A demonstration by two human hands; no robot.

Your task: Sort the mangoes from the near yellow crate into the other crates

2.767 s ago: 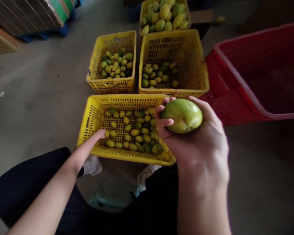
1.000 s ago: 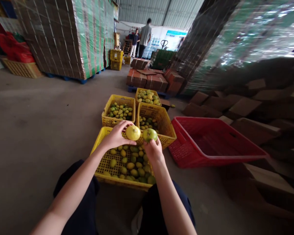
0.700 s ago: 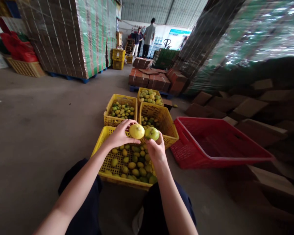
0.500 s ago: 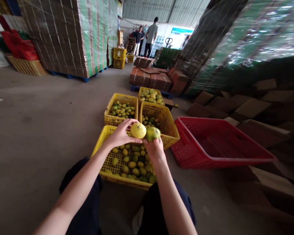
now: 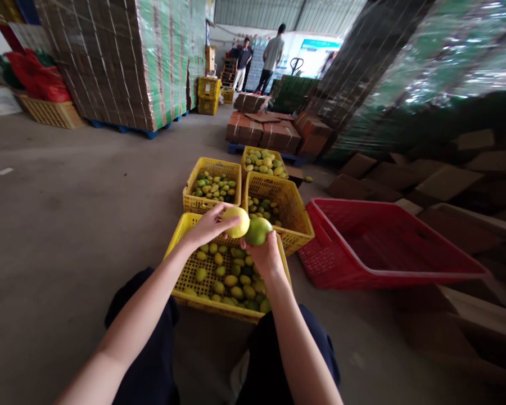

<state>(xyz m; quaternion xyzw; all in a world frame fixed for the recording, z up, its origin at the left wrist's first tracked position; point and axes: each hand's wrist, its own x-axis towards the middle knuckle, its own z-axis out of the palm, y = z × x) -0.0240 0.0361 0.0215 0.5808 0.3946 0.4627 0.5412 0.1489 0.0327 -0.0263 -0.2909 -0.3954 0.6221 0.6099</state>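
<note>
My left hand (image 5: 209, 226) is closed around a yellow lemon (image 5: 241, 218), thumb lying across its near side. In my right hand (image 5: 265, 257) is a greener lemon (image 5: 257, 231), held up from below close beside the yellow one. Both fruits are above the nearest yellow crate (image 5: 219, 309), which has many yellow and green lemons (image 5: 236, 292) spread over its mesh bottom. My hands hide part of that crate's far side.
Beyond are yellow crates of lemons at left (image 5: 188, 188), right (image 5: 297, 225) and farther back (image 5: 245, 160). A red crate (image 5: 316, 264) stands to the right, near loose cardboard (image 5: 449, 183). Wrapped pallet stacks (image 5: 105, 62) flank the floor; people (image 5: 273, 53) stand far off.
Both lemons have been turned in my fingers; my left thumb now lies over the yellow one, and the right one shows a greener side. The view has shifted slightly.
</note>
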